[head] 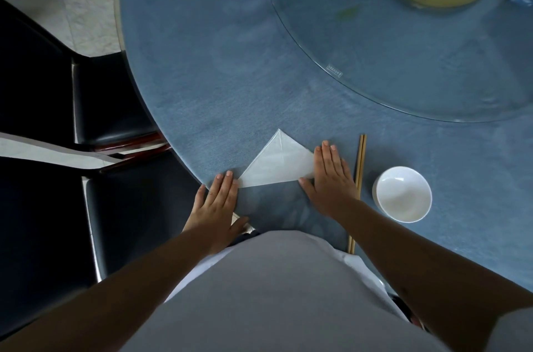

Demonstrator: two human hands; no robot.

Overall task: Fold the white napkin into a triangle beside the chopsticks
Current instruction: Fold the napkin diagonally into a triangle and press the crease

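Observation:
The white napkin (278,163) lies flat on the blue tablecloth as a triangle, its apex pointing away from me. My left hand (217,206) rests flat with its fingertips at the napkin's near-left corner. My right hand (328,176) lies flat over the napkin's right corner, fingers spread. A pair of wooden chopsticks (359,167) lies just right of my right hand, running toward and away from me; my forearm crosses part of them.
A white bowl (402,193) stands right of the chopsticks. A glass turntable (375,63) with a yellow centre covers the far right of the round table (202,63). Two black chairs (109,103) stand at the left beside the table edge.

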